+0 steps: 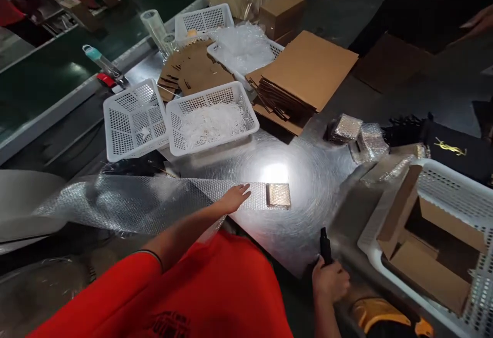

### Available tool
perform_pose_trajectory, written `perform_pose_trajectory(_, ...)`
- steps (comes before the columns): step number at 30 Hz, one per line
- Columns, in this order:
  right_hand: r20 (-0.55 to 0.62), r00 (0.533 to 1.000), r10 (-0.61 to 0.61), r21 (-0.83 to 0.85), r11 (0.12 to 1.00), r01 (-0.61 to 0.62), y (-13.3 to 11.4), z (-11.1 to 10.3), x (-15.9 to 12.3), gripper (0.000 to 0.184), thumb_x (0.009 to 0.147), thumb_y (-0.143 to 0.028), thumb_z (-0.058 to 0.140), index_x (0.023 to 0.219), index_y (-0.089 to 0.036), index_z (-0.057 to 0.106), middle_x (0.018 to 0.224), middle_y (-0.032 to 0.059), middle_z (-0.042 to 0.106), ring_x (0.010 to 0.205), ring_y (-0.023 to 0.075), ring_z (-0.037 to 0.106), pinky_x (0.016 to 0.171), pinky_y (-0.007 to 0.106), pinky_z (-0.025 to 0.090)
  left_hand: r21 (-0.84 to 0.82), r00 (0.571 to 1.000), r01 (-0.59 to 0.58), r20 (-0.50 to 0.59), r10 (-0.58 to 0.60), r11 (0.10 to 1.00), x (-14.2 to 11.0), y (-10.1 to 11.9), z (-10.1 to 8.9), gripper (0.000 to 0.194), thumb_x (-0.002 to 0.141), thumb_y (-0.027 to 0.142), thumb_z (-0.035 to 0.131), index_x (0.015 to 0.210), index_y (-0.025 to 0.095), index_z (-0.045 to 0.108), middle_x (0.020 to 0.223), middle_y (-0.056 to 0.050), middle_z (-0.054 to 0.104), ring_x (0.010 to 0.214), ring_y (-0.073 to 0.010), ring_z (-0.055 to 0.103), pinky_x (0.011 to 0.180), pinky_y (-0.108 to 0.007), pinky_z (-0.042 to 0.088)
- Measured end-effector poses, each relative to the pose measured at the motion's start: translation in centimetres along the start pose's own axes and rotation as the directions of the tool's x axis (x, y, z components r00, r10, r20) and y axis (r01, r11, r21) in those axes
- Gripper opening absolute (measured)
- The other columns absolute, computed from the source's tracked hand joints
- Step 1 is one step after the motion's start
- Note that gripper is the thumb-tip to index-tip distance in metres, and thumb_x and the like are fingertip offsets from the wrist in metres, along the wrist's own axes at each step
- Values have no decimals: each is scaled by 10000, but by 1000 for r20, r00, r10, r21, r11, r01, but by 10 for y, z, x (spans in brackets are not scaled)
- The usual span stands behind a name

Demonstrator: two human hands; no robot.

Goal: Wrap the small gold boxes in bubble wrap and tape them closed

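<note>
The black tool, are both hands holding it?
No, only the right hand holds the black tool, while the left hand is over at the bubble wrap.

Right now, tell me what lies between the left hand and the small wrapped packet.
In the head view, a short stretch of bubble wrap lies between the left hand and the packet; no other item shows there.

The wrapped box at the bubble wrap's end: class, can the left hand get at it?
Probably yes: the left hand is over the bubble wrap, close to the wrapped box, and only flat wrap shows between them.
</note>
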State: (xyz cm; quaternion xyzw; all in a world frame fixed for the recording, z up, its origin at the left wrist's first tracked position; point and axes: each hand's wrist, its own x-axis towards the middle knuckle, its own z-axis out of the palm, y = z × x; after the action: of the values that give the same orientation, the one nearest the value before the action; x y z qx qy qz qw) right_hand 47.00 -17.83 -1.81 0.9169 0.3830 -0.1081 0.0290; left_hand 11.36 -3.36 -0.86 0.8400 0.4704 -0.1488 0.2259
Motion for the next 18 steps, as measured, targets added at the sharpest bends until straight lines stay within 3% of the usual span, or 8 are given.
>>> perform_pose_trajectory(4, 41, 998, -55, 76, 996, 52, -29, -1, -23, 513, 998, -344, 278, 1219, -4, 592, 1018, 284, 668, 904, 368, 669, 698, 411, 484, 55, 1000, -29, 5, 29, 998, 7, 0, -9, 631, 873, 68, 525, 1482, 186, 406, 1629, -143, 345, 1381, -275, 474, 1079, -411, 455)
perform_pose_trajectory(7, 222, 946, -236, 158, 966, 204, -86, -12, -55, 455, 1026, -347, 272, 1270, -106, 571, 905, 152, 709, 792, 275, 692, 676, 339, 471, 41, 999, -36, 26, 35, 999, 11, -1, -13, 757, 785, 106, 691, 1480, 159, 397, 1613, -178, 361, 1386, -300, 464, 1084, -415, 457)
perform_pose_trajectory(10, 335, 864, -375, 160, 927, 340, -155, -20, -81, 440, 1038, -298, 257, 1367, -147, 507, 1033, 142, 711, 883, 247, 709, 716, 317, 479, 38, 998, -49, 27, 48, 998, 11, -2, -14, 779, 771, 112, 718, 1481, 149, 399, 1618, -175, 350, 1400, -306, 444, 1101, -404, 441)
perform_pose_trajectory(13, 395, 839, -375, 81, 923, 375, -204, -22, -92, 465, 1032, -223, 216, 1436, -151, 436, 1131, 156, 684, 938, 236, 710, 722, 312, 486, 36, 999, -51, 22, 50, 998, 10, -2, -12, 761, 794, 108, 686, 1492, 146, 386, 1637, -154, 322, 1418, -319, 417, 1097, -417, 444)
perform_pose_trajectory(18, 435, 817, -378, 22, 912, 410, -229, -17, -88, 523, 992, -118, 176, 1463, -132, 402, 1127, 169, 678, 942, 242, 714, 740, 335, 504, 18, 1000, -30, 6, 30, 999, 11, 0, -10, 696, 834, 56, 581, 1500, 139, 395, 1642, -140, 319, 1417, -323, 426, 1084, -429, 457)
